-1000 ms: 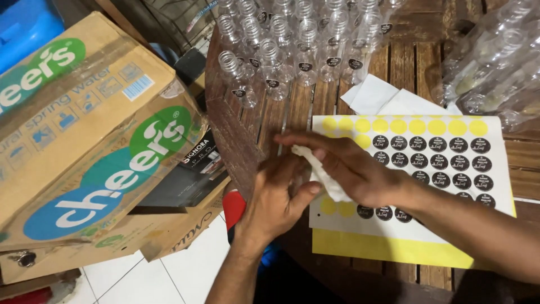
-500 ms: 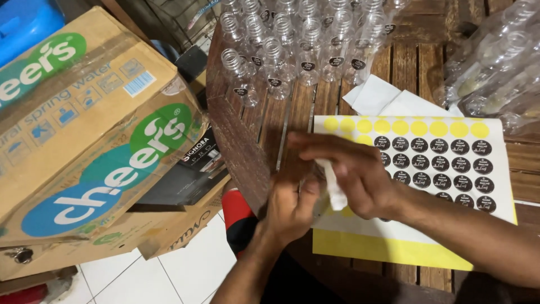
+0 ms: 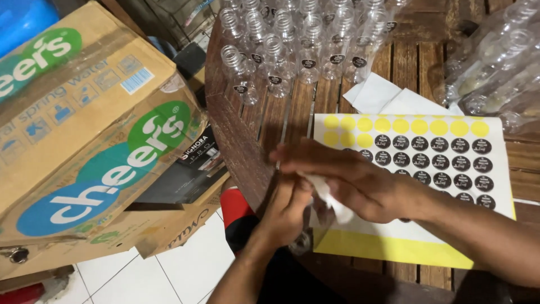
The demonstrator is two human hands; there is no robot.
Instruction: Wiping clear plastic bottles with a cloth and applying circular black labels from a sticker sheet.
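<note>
My left hand (image 3: 284, 214) is closed around a small clear bottle (image 3: 302, 243) at the near edge of the round wooden table (image 3: 247, 135); most of the bottle is hidden. My right hand (image 3: 354, 180) lies across it and pinches a white cloth or paper strip (image 3: 329, 194) against the bottle. Just right of both hands lies a yellow-backed sticker sheet (image 3: 444, 160) with rows of round black labels and several empty yellow spots.
Several clear capless bottles with black labels (image 3: 292, 50) stand at the table's far side. A plastic bag of bottles (image 3: 495, 67) lies far right, white paper sheets (image 3: 388, 95) beside it. Cardboard boxes (image 3: 84, 135) and a black box (image 3: 191, 171) are stacked left on white floor tiles (image 3: 169, 270).
Both hands have drawn back toward the table's near edge. My left hand has curled tighter around the bottle, and my right hand with the white strip has shifted over it.
</note>
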